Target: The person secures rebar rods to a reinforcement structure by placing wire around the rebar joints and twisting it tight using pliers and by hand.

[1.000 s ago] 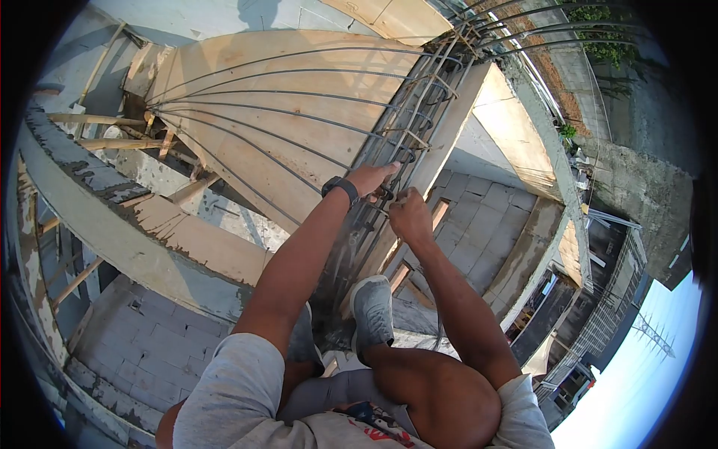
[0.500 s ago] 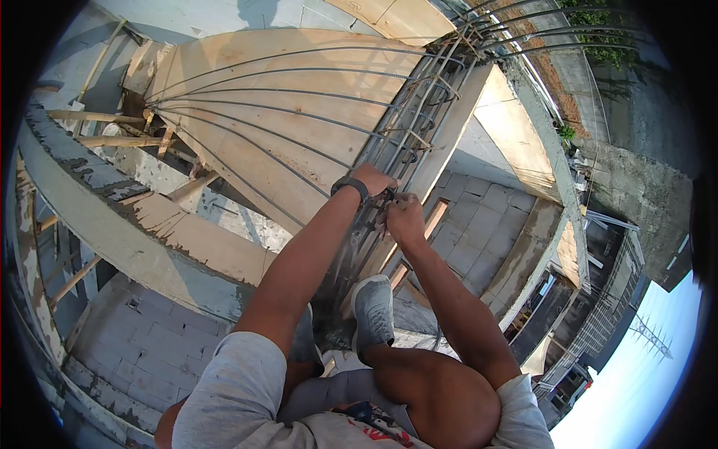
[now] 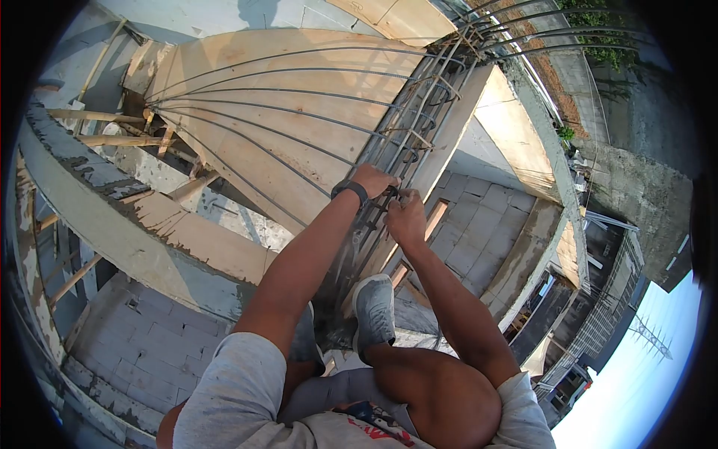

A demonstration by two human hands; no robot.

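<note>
Both hands meet over the long rebar cage [image 3: 407, 135] that runs through a narrow formwork channel. My left hand [image 3: 374, 182], with a dark band on its wrist, has its fingers closed at a dark curved piece of metal on the cage. Close beside it on the right, my right hand [image 3: 405, 215] is closed in a pinch at the same spot. What the fingertips hold is too small and too hidden to make out. Thin bars fan out over the plywood panel [image 3: 262, 112] left of the cage.
My grey shoes [image 3: 374, 310] stand on the beam near the cage's lower end. A curved concrete edge [image 3: 149, 239] crosses at left, with timber props beyond it. Block surfaces [image 3: 479, 217] lie far below at right. Bare bars [image 3: 561, 41] stick out at the upper right.
My left hand has shifted slightly right and down, and its outstretched finger has curled in. My right hand has stayed nearly in place, turning a little.
</note>
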